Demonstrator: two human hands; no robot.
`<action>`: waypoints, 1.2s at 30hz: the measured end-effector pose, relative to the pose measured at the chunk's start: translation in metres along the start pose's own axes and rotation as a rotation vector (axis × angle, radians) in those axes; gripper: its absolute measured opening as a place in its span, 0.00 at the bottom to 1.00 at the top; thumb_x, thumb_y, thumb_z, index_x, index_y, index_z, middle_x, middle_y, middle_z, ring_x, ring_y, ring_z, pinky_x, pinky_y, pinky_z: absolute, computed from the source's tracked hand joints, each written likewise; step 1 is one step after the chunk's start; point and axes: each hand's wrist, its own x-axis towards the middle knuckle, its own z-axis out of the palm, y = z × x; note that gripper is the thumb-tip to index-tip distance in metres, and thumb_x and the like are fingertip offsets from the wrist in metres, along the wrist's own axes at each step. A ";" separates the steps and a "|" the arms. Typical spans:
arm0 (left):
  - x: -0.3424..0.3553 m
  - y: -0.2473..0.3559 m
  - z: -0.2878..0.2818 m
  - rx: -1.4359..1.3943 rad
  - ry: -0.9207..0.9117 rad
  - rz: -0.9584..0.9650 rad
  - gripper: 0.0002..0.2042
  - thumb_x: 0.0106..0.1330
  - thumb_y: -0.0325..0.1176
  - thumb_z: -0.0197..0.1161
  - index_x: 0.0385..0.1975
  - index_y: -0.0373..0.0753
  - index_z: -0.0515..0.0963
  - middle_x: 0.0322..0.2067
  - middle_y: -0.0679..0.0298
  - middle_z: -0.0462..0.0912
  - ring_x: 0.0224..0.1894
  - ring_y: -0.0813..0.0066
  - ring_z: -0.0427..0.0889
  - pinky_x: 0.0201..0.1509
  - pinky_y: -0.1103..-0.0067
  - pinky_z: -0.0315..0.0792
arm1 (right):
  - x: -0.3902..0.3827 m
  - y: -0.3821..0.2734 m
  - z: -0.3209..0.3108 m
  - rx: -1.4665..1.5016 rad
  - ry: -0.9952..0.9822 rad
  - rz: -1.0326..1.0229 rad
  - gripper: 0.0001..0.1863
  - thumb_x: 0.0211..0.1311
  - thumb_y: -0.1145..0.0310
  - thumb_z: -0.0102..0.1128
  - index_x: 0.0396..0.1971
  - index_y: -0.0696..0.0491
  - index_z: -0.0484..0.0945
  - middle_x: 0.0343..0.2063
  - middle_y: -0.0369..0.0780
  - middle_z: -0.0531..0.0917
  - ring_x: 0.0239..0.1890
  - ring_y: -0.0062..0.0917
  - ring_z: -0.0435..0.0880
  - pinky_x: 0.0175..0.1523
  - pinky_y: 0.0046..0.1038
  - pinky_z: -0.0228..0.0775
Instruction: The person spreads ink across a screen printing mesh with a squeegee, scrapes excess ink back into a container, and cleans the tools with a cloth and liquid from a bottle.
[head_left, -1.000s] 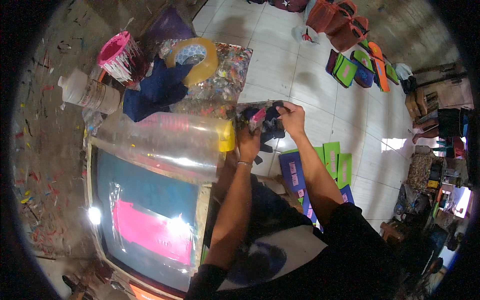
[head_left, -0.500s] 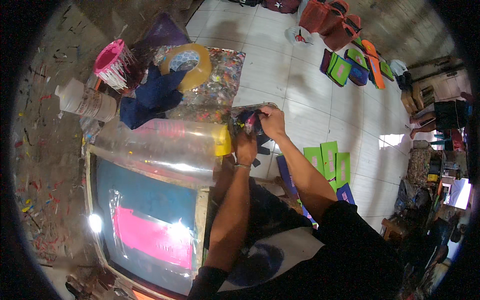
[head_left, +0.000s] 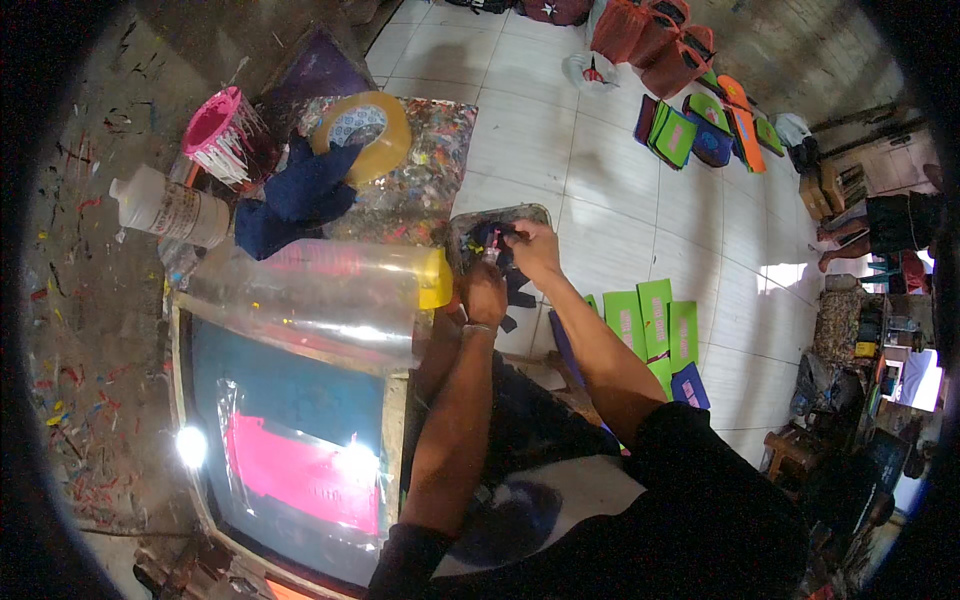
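My left hand (head_left: 485,285) is closed on a small pink-smeared object (head_left: 493,247), too small to make out, over a small square tray (head_left: 538,215) holding dark cloth scraps (head_left: 518,290). My right hand (head_left: 532,250) pinches at that object and the dark cloth around it from the right, its fingertips partly hidden. Just left of my hands lie a clear plastic cylinder (head_left: 310,300) with a yellow end, a navy cloth (head_left: 280,215) and a tape roll (head_left: 385,150) on a paint-spattered board (head_left: 430,190). Below them is a printing screen (head_left: 280,370) with pink ink.
A pink paint can (head_left: 220,140) and white bottle (head_left: 160,205) stand at left. On the tiled floor lie green and blue printed pieces (head_left: 650,315), more stacked pieces (head_left: 670,135) and red mesh bags (head_left: 650,50). At right, another person's legs (head_left: 850,230) show.
My right hand has moved down and left, in closer to my left hand and the pink object; more of the tray now shows. The whole view has shifted slightly.
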 end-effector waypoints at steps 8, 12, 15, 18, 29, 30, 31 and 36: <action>0.000 0.007 -0.009 0.355 -0.208 0.183 0.10 0.63 0.32 0.53 0.39 0.33 0.74 0.33 0.47 0.78 0.35 0.56 0.79 0.41 0.64 0.72 | -0.013 0.009 -0.007 0.338 -0.053 0.187 0.08 0.54 0.82 0.61 0.35 0.58 0.82 0.29 0.35 0.82 0.31 0.17 0.75 0.34 0.21 0.66; -0.002 -0.003 -0.001 0.123 -0.262 -0.163 0.13 0.63 0.33 0.52 0.43 0.33 0.75 0.36 0.45 0.78 0.41 0.56 0.80 0.45 0.63 0.71 | -0.019 0.003 -0.022 0.729 -0.223 0.273 0.09 0.57 0.81 0.58 0.38 0.60 0.79 0.31 0.38 0.82 0.31 0.21 0.78 0.39 0.24 0.72; 0.002 -0.011 0.007 0.089 -0.246 -0.154 0.16 0.62 0.34 0.53 0.46 0.32 0.74 0.38 0.45 0.78 0.43 0.54 0.79 0.48 0.62 0.70 | -0.017 0.008 -0.051 1.091 -0.305 0.378 0.11 0.58 0.82 0.53 0.41 0.60 0.77 0.31 0.39 0.81 0.32 0.25 0.80 0.45 0.29 0.75; 0.002 -0.003 0.008 -0.099 -0.142 -0.250 0.16 0.66 0.36 0.53 0.46 0.29 0.72 0.40 0.44 0.78 0.44 0.52 0.79 0.50 0.64 0.72 | -0.017 0.012 -0.076 1.229 -0.248 0.468 0.08 0.58 0.82 0.50 0.36 0.56 0.74 0.27 0.36 0.77 0.28 0.23 0.76 0.48 0.35 0.73; 0.014 0.045 -0.027 -1.227 -0.222 -0.590 0.10 0.63 0.28 0.57 0.42 0.31 0.76 0.38 0.64 0.81 0.38 0.78 0.80 0.39 0.82 0.76 | -0.003 -0.006 -0.079 0.931 0.100 0.401 0.08 0.60 0.79 0.54 0.39 0.58 0.72 0.31 0.40 0.77 0.25 0.28 0.80 0.29 0.28 0.81; 0.014 0.041 -0.026 -1.209 -0.209 -0.573 0.10 0.63 0.29 0.58 0.41 0.31 0.76 0.37 0.63 0.81 0.37 0.78 0.80 0.38 0.82 0.76 | -0.003 -0.014 -0.076 0.847 0.063 0.331 0.10 0.59 0.79 0.55 0.41 0.59 0.73 0.31 0.39 0.77 0.25 0.25 0.79 0.28 0.27 0.81; 0.013 0.037 -0.024 -1.193 -0.196 -0.557 0.09 0.64 0.30 0.58 0.39 0.31 0.77 0.36 0.63 0.82 0.35 0.77 0.80 0.38 0.81 0.76 | -0.004 -0.021 -0.073 0.763 0.027 0.262 0.11 0.58 0.80 0.56 0.43 0.60 0.74 0.30 0.38 0.77 0.24 0.22 0.79 0.27 0.26 0.81; 0.011 0.032 -0.018 -1.023 -0.220 -0.553 0.10 0.64 0.32 0.58 0.38 0.31 0.77 0.33 0.62 0.82 0.32 0.78 0.80 0.35 0.80 0.76 | -0.001 -0.030 -0.062 0.650 0.011 0.112 0.08 0.58 0.80 0.56 0.39 0.61 0.77 0.28 0.39 0.80 0.26 0.19 0.79 0.28 0.23 0.81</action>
